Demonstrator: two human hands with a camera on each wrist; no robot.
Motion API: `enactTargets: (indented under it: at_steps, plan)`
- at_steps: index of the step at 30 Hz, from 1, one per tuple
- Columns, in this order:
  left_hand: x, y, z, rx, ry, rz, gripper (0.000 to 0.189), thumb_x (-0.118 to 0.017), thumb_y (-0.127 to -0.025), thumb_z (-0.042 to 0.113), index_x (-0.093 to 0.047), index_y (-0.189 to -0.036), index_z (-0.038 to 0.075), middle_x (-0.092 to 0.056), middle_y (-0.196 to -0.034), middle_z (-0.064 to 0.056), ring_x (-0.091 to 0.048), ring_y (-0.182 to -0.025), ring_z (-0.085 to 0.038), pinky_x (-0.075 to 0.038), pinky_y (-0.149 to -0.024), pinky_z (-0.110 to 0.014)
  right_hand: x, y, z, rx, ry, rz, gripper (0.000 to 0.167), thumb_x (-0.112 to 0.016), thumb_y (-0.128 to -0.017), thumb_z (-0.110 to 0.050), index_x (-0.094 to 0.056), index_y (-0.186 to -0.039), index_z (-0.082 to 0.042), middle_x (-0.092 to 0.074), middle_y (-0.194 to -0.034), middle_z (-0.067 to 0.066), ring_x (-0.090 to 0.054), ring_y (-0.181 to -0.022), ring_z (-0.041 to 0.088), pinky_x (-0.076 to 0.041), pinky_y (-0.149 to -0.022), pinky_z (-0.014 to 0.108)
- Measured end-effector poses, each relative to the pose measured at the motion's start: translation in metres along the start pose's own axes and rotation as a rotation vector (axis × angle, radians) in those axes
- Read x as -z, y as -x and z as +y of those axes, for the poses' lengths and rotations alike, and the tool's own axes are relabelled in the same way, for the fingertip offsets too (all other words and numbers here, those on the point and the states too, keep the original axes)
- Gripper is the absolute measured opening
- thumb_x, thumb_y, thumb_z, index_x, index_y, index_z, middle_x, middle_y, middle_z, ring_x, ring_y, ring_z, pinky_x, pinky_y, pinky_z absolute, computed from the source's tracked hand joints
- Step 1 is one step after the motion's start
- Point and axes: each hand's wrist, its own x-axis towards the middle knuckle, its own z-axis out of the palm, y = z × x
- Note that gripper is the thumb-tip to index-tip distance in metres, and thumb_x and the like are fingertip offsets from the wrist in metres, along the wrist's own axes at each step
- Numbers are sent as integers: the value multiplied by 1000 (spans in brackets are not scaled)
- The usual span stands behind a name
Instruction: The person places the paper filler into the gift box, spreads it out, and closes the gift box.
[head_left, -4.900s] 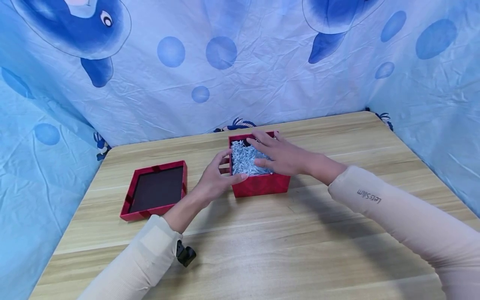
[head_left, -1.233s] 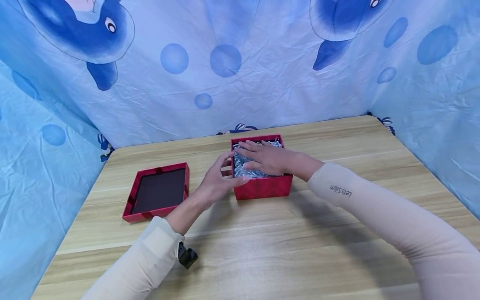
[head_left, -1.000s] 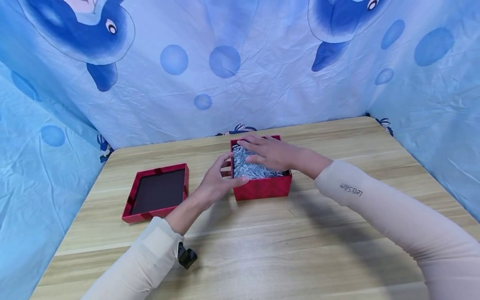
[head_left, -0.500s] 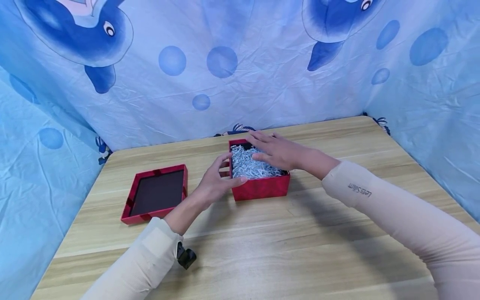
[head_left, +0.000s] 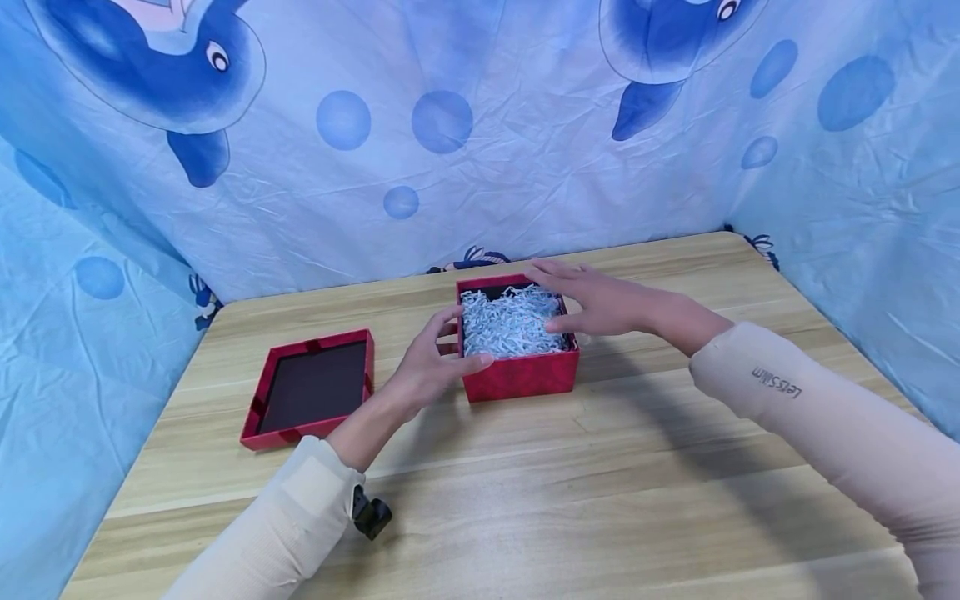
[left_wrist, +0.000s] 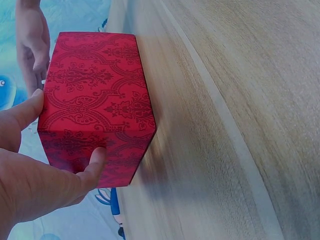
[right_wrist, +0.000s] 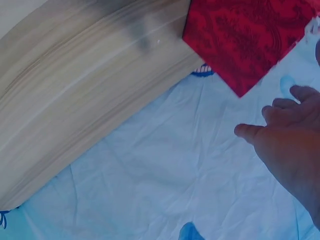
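Note:
A red patterned box stands uncovered on the table, filled with pale blue shredded paper. My left hand holds the box at its left front corner, thumb by the front rim and fingers along the left side. In the left wrist view, a fingertip of that hand touches the patterned side wall. Over the box's right edge hovers my right hand, fingers extended and holding nothing. The right wrist view shows this right hand beside and apart from the red box wall.
The red box lid, dark inside, lies upturned to the left of the box. Behind the wooden table hangs a blue dolphin-print cloth. A small black device is strapped at the left wrist.
My right hand has moved off the shredded paper to the right, uncovering more of it. The left hand keeps its place on the box, and the lid has not moved.

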Motion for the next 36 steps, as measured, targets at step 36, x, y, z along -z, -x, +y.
enactTargets:
  at_steps: [36]
  plan:
    - [1, 1, 2, 10, -12, -9, 85, -78, -81, 29, -28, -149, 25, -36, -147, -8, -42, -128, -29, -46, -98, -47, -18, -32, -19, 104, 263, 78, 87, -71, -87, -32, -20, -154, -16, -13, -161, 8, -9, -147, 26, 0, -115, 57]
